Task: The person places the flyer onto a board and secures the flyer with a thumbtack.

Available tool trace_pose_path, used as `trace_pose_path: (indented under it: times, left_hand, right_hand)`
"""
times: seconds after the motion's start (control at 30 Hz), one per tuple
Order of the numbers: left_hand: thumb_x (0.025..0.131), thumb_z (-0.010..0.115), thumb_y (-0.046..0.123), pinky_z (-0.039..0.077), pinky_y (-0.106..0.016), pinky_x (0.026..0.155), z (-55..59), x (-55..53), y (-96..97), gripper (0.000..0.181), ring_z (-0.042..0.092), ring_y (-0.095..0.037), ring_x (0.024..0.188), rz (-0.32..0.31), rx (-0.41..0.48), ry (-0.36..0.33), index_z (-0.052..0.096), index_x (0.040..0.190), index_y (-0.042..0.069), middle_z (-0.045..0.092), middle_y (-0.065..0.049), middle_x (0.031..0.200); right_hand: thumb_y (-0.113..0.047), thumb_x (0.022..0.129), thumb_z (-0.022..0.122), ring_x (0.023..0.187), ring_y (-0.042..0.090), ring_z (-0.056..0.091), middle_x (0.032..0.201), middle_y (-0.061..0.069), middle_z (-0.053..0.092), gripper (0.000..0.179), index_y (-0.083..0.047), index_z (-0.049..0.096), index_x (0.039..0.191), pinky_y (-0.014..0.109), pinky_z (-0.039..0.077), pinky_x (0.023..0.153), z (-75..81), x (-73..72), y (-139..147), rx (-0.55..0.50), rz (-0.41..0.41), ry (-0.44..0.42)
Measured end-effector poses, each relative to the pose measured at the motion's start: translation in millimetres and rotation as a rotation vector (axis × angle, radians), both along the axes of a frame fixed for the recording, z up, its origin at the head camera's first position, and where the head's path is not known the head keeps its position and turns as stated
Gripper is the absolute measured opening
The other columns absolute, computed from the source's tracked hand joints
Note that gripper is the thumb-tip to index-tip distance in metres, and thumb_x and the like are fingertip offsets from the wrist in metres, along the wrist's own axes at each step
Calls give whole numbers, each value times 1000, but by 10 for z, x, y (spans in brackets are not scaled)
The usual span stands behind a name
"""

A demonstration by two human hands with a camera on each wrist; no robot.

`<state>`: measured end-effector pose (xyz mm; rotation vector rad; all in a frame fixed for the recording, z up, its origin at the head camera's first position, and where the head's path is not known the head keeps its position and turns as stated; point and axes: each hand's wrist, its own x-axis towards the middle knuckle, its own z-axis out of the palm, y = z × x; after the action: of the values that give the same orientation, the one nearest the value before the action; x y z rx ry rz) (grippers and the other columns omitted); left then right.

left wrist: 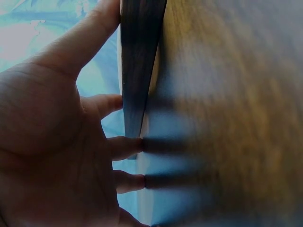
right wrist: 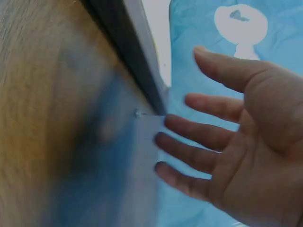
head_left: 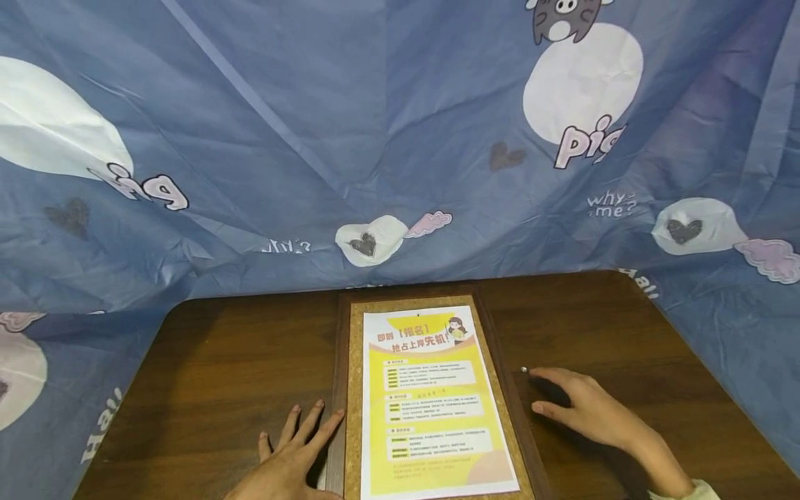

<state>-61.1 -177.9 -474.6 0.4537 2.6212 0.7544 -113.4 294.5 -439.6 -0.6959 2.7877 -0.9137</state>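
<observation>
A corkboard (head_left: 355, 389) in a dark wooden frame lies on the table, bearing a yellow and white printed poster (head_left: 434, 396). A small dark pin (head_left: 418, 315) shows at the poster's top edge. My left hand (head_left: 284, 462) rests with spread fingers along the frame's left side. In the left wrist view its thumb meets the frame (left wrist: 139, 61), and several fingertips touch the tabletop. To the right of the board lies a small pushpin (head_left: 523, 369), its needle visible in the right wrist view. Just beside it my right hand (head_left: 590, 410) reaches with extended fingers, holding nothing.
The dark brown wooden table (head_left: 237, 361) has rounded back corners. Behind it and down its sides hangs a blue cloth (head_left: 281, 125) with pale cartoon prints. The board reaches nearly to the table's back edge.
</observation>
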Motion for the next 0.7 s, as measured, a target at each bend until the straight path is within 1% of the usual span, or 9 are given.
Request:
trace_pose_path:
  times: [0.13,0.23,0.37,0.53,0.7]
  left_hand:
    - [69,83,56,6,-91,83,7,-2,1,112,9,-61,139,-1,-2,-13,26,157,17,16,-26,160]
    - [69,83,56,6,-91,83,6,-4,3,112,9,-61,139,-1,-7,-14,26,157,17,16,-26,160]
    - [69,84,55,6,-91,83,8,-5,2,112,9,-61,139,1,-5,-16,26,157,17,16,-27,159]
    - [69,84,54,7,-91,83,6,-6,7,112,10,-61,139,3,-7,-10,27,157,16,17,-26,159]
    - [67,85,55,7,-91,83,-9,-7,8,112,11,-61,139,6,-10,0,28,156,17,17,-26,159]
  right_hand:
    - [-26,95,68,127,48,47,139,25,52,53,4,52,137,65,40,97,-142,-125,-16,-65,-38,59]
    - [-25,95,69,128,49,45,141,27,49,55,4,51,138,67,39,96,-232,-187,-14,-65,-58,73]
    - [-28,95,69,129,50,43,142,28,46,57,2,51,139,67,39,96,-322,-238,-1,-40,-74,63]
    - [-29,94,69,130,52,41,143,30,44,58,2,50,139,68,37,97,-388,-266,21,-36,-84,64]
    - [-28,94,69,131,53,38,144,31,41,58,3,50,139,72,34,96,-398,-280,21,-30,-74,73]
